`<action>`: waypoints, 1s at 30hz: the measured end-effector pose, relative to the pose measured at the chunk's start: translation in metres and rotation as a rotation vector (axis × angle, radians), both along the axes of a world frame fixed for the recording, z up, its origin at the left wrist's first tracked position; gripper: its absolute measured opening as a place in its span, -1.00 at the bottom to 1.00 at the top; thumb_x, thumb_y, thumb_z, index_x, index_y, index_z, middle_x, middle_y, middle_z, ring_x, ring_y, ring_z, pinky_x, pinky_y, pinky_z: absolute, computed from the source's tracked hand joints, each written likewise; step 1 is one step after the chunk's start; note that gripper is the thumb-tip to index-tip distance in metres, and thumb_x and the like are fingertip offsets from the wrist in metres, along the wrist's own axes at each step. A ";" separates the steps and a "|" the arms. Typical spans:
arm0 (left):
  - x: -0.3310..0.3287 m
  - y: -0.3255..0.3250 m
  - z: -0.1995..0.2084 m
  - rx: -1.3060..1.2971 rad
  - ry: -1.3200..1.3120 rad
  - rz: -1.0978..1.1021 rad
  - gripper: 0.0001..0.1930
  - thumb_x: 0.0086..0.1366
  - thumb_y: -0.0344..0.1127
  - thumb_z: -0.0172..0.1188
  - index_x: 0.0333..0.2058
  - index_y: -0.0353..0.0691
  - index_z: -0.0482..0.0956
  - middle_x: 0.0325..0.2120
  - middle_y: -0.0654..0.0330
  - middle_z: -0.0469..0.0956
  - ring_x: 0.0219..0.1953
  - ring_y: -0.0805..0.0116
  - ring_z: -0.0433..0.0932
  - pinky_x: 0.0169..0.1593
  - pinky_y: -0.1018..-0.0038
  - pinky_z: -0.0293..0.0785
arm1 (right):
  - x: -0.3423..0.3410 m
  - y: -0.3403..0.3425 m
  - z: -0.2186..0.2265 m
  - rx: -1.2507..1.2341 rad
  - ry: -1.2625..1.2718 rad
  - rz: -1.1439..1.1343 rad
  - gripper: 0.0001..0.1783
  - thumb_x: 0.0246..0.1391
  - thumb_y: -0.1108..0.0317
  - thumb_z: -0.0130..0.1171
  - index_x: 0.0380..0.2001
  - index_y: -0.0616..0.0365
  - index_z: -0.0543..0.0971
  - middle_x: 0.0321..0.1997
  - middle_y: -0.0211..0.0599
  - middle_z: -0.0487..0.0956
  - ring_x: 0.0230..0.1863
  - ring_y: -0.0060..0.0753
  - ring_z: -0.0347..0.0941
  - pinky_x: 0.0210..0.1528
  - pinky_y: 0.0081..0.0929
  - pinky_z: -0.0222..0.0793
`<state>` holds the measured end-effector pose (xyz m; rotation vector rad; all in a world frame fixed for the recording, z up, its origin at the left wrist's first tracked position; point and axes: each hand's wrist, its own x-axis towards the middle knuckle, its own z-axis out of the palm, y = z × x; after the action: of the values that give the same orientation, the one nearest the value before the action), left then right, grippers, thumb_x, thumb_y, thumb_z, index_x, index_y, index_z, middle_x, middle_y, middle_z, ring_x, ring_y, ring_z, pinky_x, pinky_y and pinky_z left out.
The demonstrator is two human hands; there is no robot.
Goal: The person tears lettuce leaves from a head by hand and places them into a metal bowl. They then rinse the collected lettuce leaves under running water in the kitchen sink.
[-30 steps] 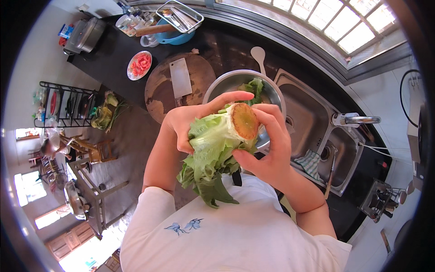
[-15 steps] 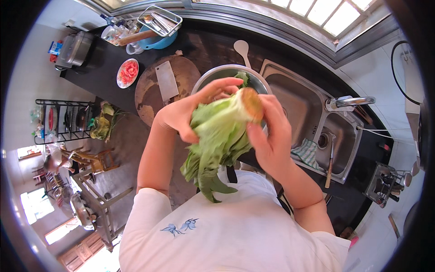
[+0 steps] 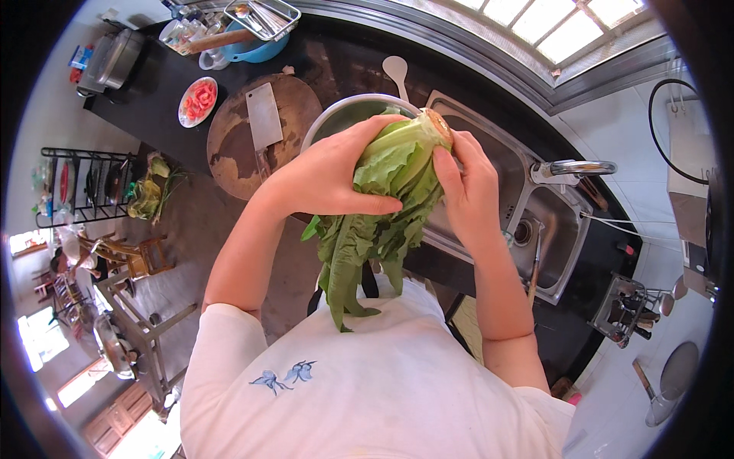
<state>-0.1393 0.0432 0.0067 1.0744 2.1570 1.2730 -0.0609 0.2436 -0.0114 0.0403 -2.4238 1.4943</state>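
A head of leafy green lettuce is held up in front of my chest, its cut brownish stem end pointing up and away to the right, its leaves drooping toward my shirt. My left hand wraps round the leaves from the left, thumb across the front. At the stem end, my right hand grips the lettuce with thumb and fingers. Behind the lettuce stands a metal bowl, mostly hidden by it and my left hand.
On the left, a cleaver rests on a round wooden chopping board. Beyond it are a plate of red pieces and a blue basin. A white spoon lies behind the bowl. The double sink with its tap is right.
The lettuce has moved slightly up and right, and its stem end is turned farther from me. My left hand has closed more fully round the leaves. The whole view has shifted a little.
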 end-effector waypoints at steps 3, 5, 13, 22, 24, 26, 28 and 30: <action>0.006 -0.002 0.006 -0.070 0.099 0.090 -0.15 -0.06 -0.13 0.43 0.19 -0.28 0.23 -0.05 -0.01 0.50 -0.03 0.10 0.51 0.04 0.34 0.41 | -0.003 0.000 0.003 -0.085 -0.090 0.055 -0.68 0.17 0.33 0.04 -0.09 0.33 0.49 -0.23 -0.18 0.49 -0.29 -0.33 0.48 -0.31 -0.51 0.44; 0.017 0.001 0.013 -0.101 0.155 0.169 -0.18 -0.04 -0.11 0.40 0.17 -0.28 0.25 -0.05 -0.04 0.49 -0.07 0.04 0.53 0.00 0.31 0.45 | -0.004 -0.006 -0.001 -0.118 -0.051 0.009 -0.66 0.14 0.35 0.03 -0.06 0.32 0.49 -0.21 -0.16 0.51 -0.31 -0.32 0.48 -0.27 -0.50 0.43; 0.038 0.001 0.022 -0.249 0.265 0.281 -0.22 -0.01 -0.10 0.35 0.15 -0.28 0.23 -0.11 -0.13 0.50 -0.19 -0.12 0.55 -0.15 0.20 0.50 | -0.002 -0.026 -0.009 -0.071 -0.084 -0.088 -0.67 0.11 0.40 -0.03 -0.07 0.28 0.50 -0.26 -0.03 0.55 -0.29 -0.12 0.50 -0.20 -0.32 0.40; 0.007 -0.018 0.008 -0.090 0.079 0.154 -0.20 0.02 -0.09 0.36 0.19 -0.25 0.21 -0.12 -0.07 0.52 -0.08 -0.01 0.53 -0.01 0.29 0.42 | -0.021 -0.023 -0.009 0.106 0.030 -0.039 -0.76 0.22 0.41 -0.07 -0.12 0.28 0.49 -0.28 0.01 0.54 -0.27 -0.06 0.48 -0.19 -0.32 0.38; -0.001 -0.024 0.003 -0.040 0.024 0.105 -0.18 0.02 -0.08 0.36 0.21 -0.25 0.20 -0.10 -0.05 0.52 -0.04 0.05 0.52 0.03 0.32 0.40 | -0.026 -0.019 -0.012 0.097 0.010 0.006 -0.75 0.27 0.40 -0.08 -0.09 0.26 0.49 -0.37 -0.12 0.55 -0.36 -0.37 0.47 -0.24 -0.49 0.36; -0.005 -0.024 0.002 0.000 -0.030 0.107 -0.23 0.01 -0.10 0.36 0.17 -0.26 0.25 -0.10 -0.05 0.52 -0.01 0.05 0.49 0.09 0.31 0.36 | -0.032 -0.018 -0.017 0.049 0.016 0.028 -0.76 0.27 0.39 -0.07 -0.09 0.27 0.49 -0.38 -0.15 0.55 -0.37 -0.40 0.45 -0.24 -0.52 0.35; -0.014 -0.026 -0.009 0.037 -0.050 0.110 -0.23 0.01 -0.11 0.36 0.17 -0.26 0.26 -0.06 -0.04 0.50 0.01 0.06 0.48 0.10 0.31 0.36 | -0.036 -0.017 -0.018 0.038 -0.026 0.041 -0.76 0.27 0.39 -0.06 -0.09 0.27 0.49 -0.40 -0.18 0.56 -0.39 -0.43 0.45 -0.25 -0.54 0.35; -0.021 -0.030 -0.019 0.093 -0.134 0.107 -0.23 0.00 -0.16 0.39 0.17 -0.26 0.27 -0.03 0.02 0.48 0.02 0.17 0.48 0.12 0.36 0.35 | -0.040 -0.015 -0.014 0.063 -0.118 0.044 -0.75 0.27 0.38 -0.04 -0.09 0.29 0.49 -0.42 -0.21 0.56 -0.40 -0.44 0.48 -0.26 -0.54 0.37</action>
<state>-0.1606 0.0131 -0.0119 0.8916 2.0976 1.4633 -0.1010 0.2284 -0.0249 0.0199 -2.5788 1.4780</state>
